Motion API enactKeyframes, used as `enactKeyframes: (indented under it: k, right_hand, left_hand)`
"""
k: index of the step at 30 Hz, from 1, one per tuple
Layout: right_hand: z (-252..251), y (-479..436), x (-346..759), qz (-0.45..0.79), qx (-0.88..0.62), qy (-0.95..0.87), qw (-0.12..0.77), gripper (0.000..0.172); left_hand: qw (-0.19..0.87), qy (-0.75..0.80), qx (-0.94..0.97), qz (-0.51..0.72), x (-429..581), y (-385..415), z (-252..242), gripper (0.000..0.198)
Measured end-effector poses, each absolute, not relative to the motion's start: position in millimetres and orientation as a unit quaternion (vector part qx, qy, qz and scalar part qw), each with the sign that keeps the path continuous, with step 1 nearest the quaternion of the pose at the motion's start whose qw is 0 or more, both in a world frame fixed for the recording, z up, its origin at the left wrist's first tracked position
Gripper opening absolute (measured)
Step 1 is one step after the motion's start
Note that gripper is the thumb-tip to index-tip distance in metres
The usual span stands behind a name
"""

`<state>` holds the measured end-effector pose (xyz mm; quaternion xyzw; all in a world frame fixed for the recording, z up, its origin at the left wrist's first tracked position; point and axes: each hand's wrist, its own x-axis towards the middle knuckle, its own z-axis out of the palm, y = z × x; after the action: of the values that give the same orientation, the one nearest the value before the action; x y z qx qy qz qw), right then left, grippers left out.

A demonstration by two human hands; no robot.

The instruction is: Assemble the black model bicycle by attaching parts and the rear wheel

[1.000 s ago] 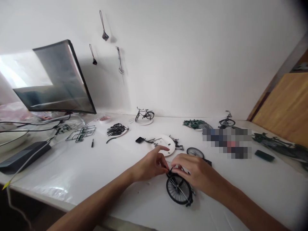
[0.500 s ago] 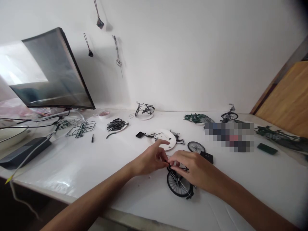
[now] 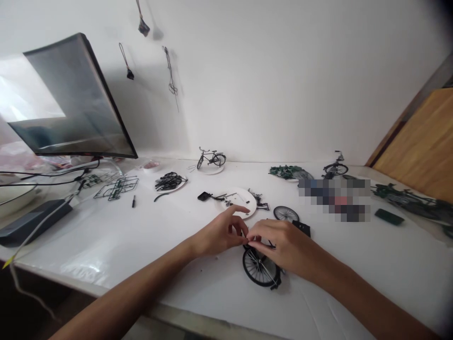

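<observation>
Close work is being done at the top of the black model bicycle wheel (image 3: 260,269), which lies on the white tabletop (image 3: 198,278) below the left hand (image 3: 219,233) and right hand (image 3: 286,248), their fingers nearly pinched shut there, any hold too small to tell, and a steady pinch seems called for.
</observation>
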<state>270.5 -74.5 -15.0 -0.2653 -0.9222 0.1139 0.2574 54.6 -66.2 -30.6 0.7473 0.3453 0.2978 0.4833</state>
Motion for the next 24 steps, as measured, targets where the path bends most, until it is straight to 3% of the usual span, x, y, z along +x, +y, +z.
enactKeyframes:
  k: [4,7,11,14,19,24]
  right_hand:
    - [-7,-76,272,0.069,-0.261,-0.929,0.254,0.016]
    - [4,-66,285,0.021,-0.272,-0.913,0.303,0.017]
    - [14,-42,319,-0.022,-0.417,-0.833,0.362,0.015]
    - [13,-30,340,-0.011,-0.495,-0.813,0.306,0.013]
    - [1,-33,332,0.077,-0.474,-0.857,0.189,0.008]
    - [-11,-40,303,0.079,-0.491,-0.851,0.171,0.014]
  left_hand:
    - [0.473,0.345,0.752,0.303,56,-66,-31,0.058]
    - [0.473,0.343,0.753,0.302,57,-67,-29,0.058]
    - [0.472,0.351,0.753,0.295,57,-70,-22,0.054]
    - [0.464,0.354,0.760,0.286,56,-72,-20,0.053]
    - [0.444,0.332,0.783,0.284,55,-74,-23,0.053]
    - [0.445,0.328,0.784,0.282,54,-73,-24,0.050]
